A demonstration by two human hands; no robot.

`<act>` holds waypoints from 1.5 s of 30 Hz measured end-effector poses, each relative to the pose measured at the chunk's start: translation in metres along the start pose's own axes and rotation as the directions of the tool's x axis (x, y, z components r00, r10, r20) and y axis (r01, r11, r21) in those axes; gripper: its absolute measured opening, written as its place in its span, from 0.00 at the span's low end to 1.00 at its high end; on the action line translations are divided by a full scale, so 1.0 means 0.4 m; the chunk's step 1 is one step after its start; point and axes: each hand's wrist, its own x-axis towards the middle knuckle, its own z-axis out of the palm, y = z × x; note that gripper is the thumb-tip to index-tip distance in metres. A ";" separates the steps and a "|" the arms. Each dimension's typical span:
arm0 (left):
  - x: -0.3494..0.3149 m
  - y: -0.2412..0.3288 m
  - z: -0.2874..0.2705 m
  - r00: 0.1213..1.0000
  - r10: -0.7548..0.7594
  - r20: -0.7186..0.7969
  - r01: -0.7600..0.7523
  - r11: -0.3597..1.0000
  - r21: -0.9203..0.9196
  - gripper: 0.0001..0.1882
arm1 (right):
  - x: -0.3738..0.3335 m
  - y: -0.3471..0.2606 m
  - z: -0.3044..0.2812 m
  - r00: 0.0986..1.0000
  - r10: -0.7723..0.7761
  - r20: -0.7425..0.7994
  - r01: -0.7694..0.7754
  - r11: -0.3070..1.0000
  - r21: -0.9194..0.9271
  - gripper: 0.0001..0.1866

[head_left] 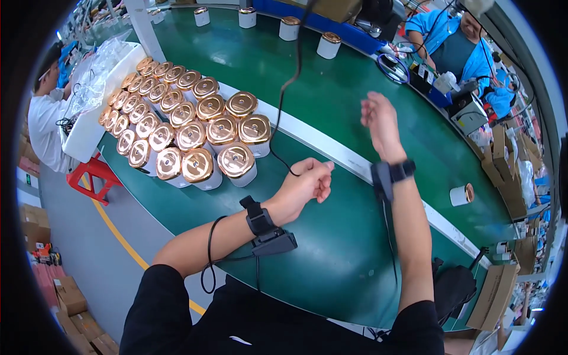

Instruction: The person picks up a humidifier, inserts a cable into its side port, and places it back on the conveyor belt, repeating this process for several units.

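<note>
My left hand is over the near green tabletop, right of the front jars, its fingers curled inward. A thin dark cable hangs from above and runs to this hand, where its lower end is lost from sight. Whether the fingers grip anything is hidden. My right hand reaches over the green conveyor belt, fingers loosely bent and somewhat apart, holding nothing. Rows of white jar-like units with shiny copper-coloured tops stand close together at the left, nearest to my left hand. Both wrists wear black strapped devices.
A pale rail divides tabletop and belt. Several similar units stand along the belt's far side; another white unit lies tipped at the right. A black bag, cardboard boxes and a red stool are around. Co-workers sit left and far right.
</note>
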 end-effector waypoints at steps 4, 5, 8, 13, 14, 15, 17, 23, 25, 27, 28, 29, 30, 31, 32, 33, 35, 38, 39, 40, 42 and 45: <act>0.008 0.004 -0.027 1.000 -0.020 -0.011 0.020 1.000 -0.023 0.14 | 0.291 0.073 0.122 0.967 -0.126 -0.221 0.056 0.953 -0.298 0.37; 0.020 0.010 -0.025 1.000 -0.010 0.001 0.010 1.000 -0.020 0.14 | 0.381 0.109 0.116 0.930 -0.226 -0.290 0.069 0.882 -0.467 0.42; 0.011 0.035 -0.030 0.996 -0.086 -0.007 0.085 0.992 -0.092 0.16 | 0.528 0.157 0.154 0.843 -0.423 -0.333 0.044 0.671 -0.740 0.51; -0.010 0.043 -0.050 0.995 -0.099 -0.009 0.097 0.987 -0.130 0.18 | 0.536 0.152 0.210 0.926 -0.329 -0.182 0.240 0.890 -0.388 0.48; -0.012 0.040 -0.047 0.996 -0.094 -0.004 0.092 0.986 -0.140 0.18 | 0.518 0.151 0.194 0.939 -0.296 -0.176 0.233 0.923 -0.306 0.45; -0.010 0.037 -0.039 0.996 -0.092 0.012 0.093 0.985 -0.146 0.19 | 0.495 0.139 0.164 0.947 -0.270 -0.177 0.227 0.947 -0.228 0.42; -0.008 0.029 -0.056 0.995 -0.099 0.003 0.098 0.981 -0.168 0.19 | 0.375 0.097 0.190 0.983 -0.157 -0.092 0.163 0.985 0.062 0.35; 0.013 0.006 -0.078 0.997 0.010 0.070 0.005 0.977 -0.211 0.18 | -0.115 0.066 0.142 0.985 0.099 0.138 -0.156 0.852 0.500 0.25; 0.023 -0.006 -0.053 0.990 0.059 0.126 -0.041 0.989 -0.144 0.17 | -0.204 0.083 0.094 0.998 0.033 0.053 -0.051 0.923 0.381 0.26; 0.027 -0.024 -0.037 0.987 0.070 0.147 -0.054 0.993 -0.107 0.16 | -0.237 0.128 0.072 0.999 -0.038 0.004 0.035 0.955 0.296 0.26; 0.029 -0.030 -0.028 0.983 0.079 0.166 -0.069 0.995 -0.071 0.16 | -0.247 0.147 0.062 0.992 -0.124 -0.014 0.124 0.972 0.198 0.27; 0.031 -0.036 -0.021 0.979 0.091 0.185 -0.086 0.996 -0.035 0.15 | -0.256 0.158 0.050 0.978 -0.209 -0.020 0.210 0.973 0.097 0.27; 0.029 -0.041 -0.017 0.975 0.104 0.198 -0.107 0.994 0.002 0.15 | -0.266 0.161 0.044 0.979 -0.202 -0.025 0.204 0.973 0.104 0.27; 0.028 -0.047 -0.014 0.977 0.098 0.192 -0.101 0.995 0.008 0.15 | -0.275 0.158 0.042 0.972 -0.235 0.000 0.234 0.971 0.039 0.28; 0.027 -0.054 -0.012 0.979 0.106 0.172 -0.113 0.993 0.029 0.15 | -0.283 0.154 0.042 0.964 -0.265 0.029 0.266 0.964 -0.026 0.28; 0.027 -0.058 -0.011 0.981 0.116 0.152 -0.125 0.991 0.049 0.15 | -0.289 0.150 0.042 0.954 -0.294 0.061 0.299 0.950 -0.089 0.29; 0.027 -0.064 -0.009 0.984 0.124 0.127 -0.134 0.988 0.073 0.14 | -0.296 0.149 0.039 0.955 -0.289 0.060 0.293 0.953 -0.077 0.29; 0.030 -0.069 -0.009 0.984 0.137 0.111 -0.149 0.983 0.104 0.16 | -0.303 0.147 0.039 0.958 -0.281 0.056 0.284 0.957 -0.065 0.29; 0.030 -0.071 -0.010 0.986 0.133 0.105 -0.144 0.984 0.105 0.16 | -0.305 0.146 0.042 0.950 -0.308 0.043 0.310 0.947 -0.080 0.27; 0.031 -0.069 -0.009 0.985 0.135 0.106 -0.148 0.981 0.128 0.16 | -0.306 0.141 0.047 0.941 -0.336 0.029 0.337 0.936 -0.097 0.25; 0.032 -0.068 -0.010 0.985 0.138 0.107 -0.155 0.973 0.173 0.17 | -0.310 0.139 0.047 0.934 -0.358 0.013 0.357 0.927 -0.114 0.24; 0.033 -0.066 -0.017 0.987 0.113 0.117 -0.132 0.977 0.170 0.17 | -0.311 0.144 0.043 0.900 -0.430 0.068 0.436 0.884 -0.169 0.24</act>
